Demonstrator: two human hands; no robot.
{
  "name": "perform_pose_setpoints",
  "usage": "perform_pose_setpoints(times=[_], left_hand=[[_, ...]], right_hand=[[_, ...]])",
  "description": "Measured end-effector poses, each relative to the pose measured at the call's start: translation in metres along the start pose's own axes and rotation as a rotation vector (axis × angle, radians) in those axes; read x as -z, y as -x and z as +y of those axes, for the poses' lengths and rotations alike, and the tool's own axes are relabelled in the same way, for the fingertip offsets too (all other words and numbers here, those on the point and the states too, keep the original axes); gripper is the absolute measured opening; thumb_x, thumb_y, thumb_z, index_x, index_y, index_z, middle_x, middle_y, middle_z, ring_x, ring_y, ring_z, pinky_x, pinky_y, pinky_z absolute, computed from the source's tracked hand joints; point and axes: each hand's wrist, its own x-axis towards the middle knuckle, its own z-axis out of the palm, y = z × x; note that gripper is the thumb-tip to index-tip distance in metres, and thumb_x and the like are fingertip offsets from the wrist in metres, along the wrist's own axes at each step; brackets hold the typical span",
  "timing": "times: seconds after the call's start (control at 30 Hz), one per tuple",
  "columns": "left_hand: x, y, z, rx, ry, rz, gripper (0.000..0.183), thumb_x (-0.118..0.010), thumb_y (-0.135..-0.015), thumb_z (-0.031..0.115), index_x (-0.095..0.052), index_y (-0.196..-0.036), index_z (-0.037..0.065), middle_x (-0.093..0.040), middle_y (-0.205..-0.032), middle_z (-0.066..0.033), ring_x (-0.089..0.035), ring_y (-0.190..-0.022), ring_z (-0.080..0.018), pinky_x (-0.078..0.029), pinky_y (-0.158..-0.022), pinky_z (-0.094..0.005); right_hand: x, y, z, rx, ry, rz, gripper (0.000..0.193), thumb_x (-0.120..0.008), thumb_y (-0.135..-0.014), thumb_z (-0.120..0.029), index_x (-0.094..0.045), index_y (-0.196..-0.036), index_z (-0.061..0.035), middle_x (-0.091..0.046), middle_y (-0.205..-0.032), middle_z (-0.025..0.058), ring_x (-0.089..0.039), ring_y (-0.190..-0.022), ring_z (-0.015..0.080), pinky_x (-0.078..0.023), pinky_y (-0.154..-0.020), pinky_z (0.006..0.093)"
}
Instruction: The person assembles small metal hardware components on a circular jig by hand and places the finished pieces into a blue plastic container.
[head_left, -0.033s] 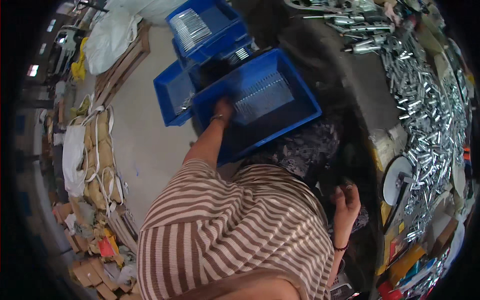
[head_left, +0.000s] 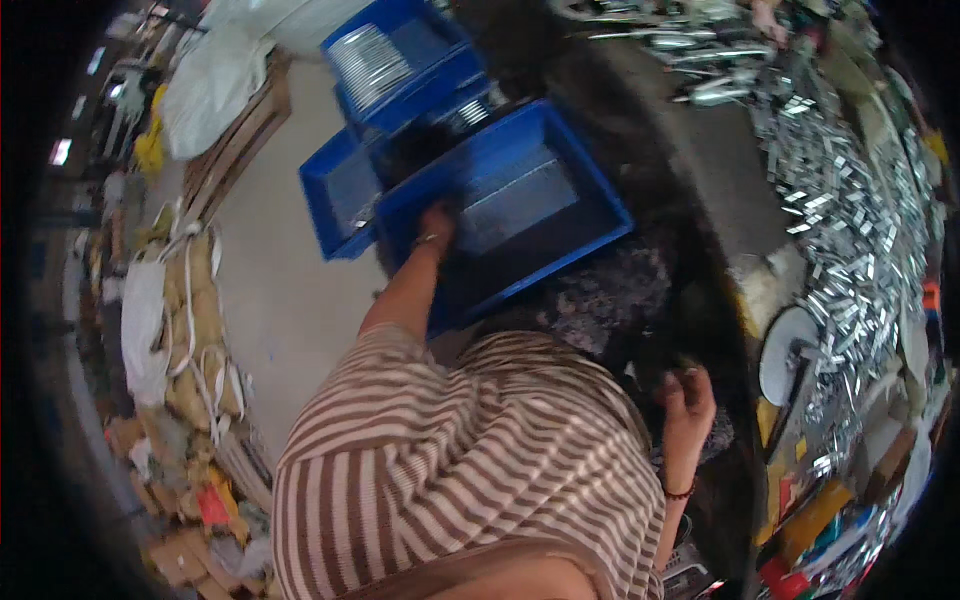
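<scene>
My left hand [head_left: 437, 222] reaches over the near left wall of a large blue bin [head_left: 590, 240], a bracelet at its wrist. Its fingers are blurred and sunk in shadow, so I cannot see whether they hold anything. Inside the bin, beside that hand, lies a pale band of metal pieces [head_left: 520, 195], smeared by motion. My right hand [head_left: 688, 405] hangs apart from the bin, to the right of my striped shirt. Its fingers are loosely bent, a gap shows between thumb and fingers, and I see nothing in them. Dark beads circle that wrist.
Behind the bin, an upper blue bin [head_left: 425, 45] holds a row of shiny rods [head_left: 368, 65]. Another blue bin [head_left: 315, 205] stands left. A long heap of metal parts [head_left: 850, 260] covers the right side, near a pale round disc [head_left: 787, 355]. Tied sacks [head_left: 190, 320] stand left.
The whole view has shifted slightly and become more blurred; the bins sit a little further left in it. Both hands keep much the same poses.
</scene>
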Motion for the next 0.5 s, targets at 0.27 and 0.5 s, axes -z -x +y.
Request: perform_pose_setpoints(times=[0.27,0.5], left_hand=[[0.069,0.004,0.104,-0.192,-0.012,0.210,0.024,-0.068,-0.096,0.025,-0.073,-0.108,0.005,-0.075,-0.103,-0.0181,-0.071,-0.095,-0.0367,-0.055,-0.085,-0.0462],[0.136,0.115,0.408,-0.783,0.742,-0.128,0.016,-0.071,-0.099,0.017,-0.070,-0.108,0.004,-0.072,-0.092,-0.0043,-0.066,-0.081,-0.0102,-0.056,-0.073,-0.0300]], right_hand=[[0.006,-0.006,-0.007,0.120,0.145,0.019,0.013,-0.068,-0.096,-0.005,-0.067,-0.108,0.0007,-0.068,-0.084,0.0089,-0.061,-0.074,0.0107,-0.050,-0.068,0.0291],[0.016,-0.001,-0.017,0.152,0.107,0.010,0.017,-0.068,-0.095,-0.005,-0.067,-0.111,0.0007,-0.067,-0.087,0.0136,-0.060,-0.073,0.0148,-0.050,-0.067,0.0306]])
